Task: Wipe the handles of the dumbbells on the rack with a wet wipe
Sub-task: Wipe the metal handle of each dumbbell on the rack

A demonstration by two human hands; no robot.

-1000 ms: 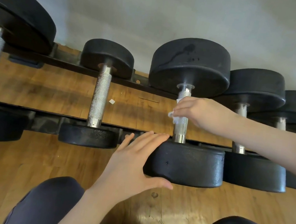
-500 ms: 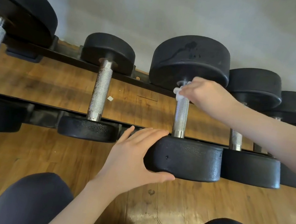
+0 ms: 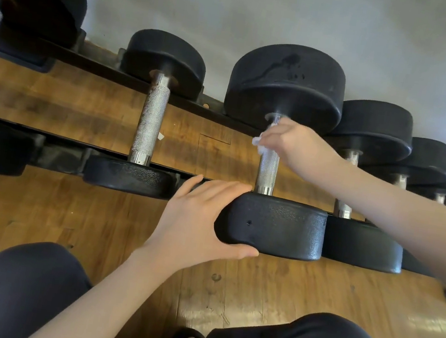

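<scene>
My right hand [image 3: 296, 143] has its grip wrapped round the wet wipe [image 3: 259, 143], pressed to the far end of the knurled handle [image 3: 267, 168] of the big dumbbell [image 3: 271, 225] on the rack [image 3: 53, 155]. The wipe is soft and limp, so I judge it needs bunching against that rough steel. My left hand [image 3: 193, 222] rests wide on the near head; heavy rubber, it should not roll. The neighbouring dumbbell [image 3: 131, 176] sits just left.
</scene>
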